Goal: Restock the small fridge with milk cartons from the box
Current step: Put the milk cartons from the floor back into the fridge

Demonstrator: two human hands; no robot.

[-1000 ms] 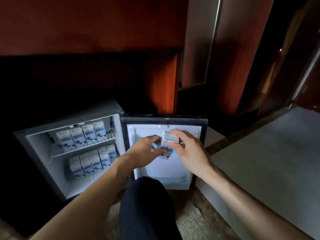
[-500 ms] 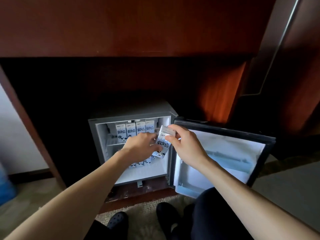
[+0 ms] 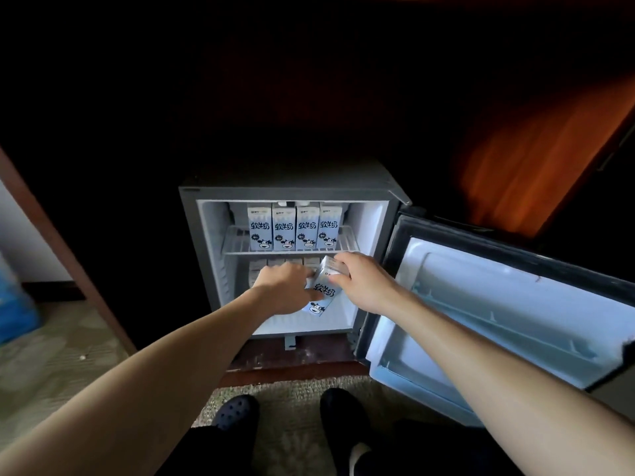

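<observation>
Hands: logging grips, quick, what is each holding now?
Left hand: grips the tilted milk carton at its lower side.
Right hand: grips the same carton's top.

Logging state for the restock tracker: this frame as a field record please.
fridge: small grey fridge, white-lined door open to the right
upper shelf: four light-blue printed milk cartons, upright in a row
lower compartment: back row of cartons, partly hidden by hands
held carton: light-blue milk carton, tilted, before the lower compartment
left hand: grips its lower part
right hand: grips its top
</observation>
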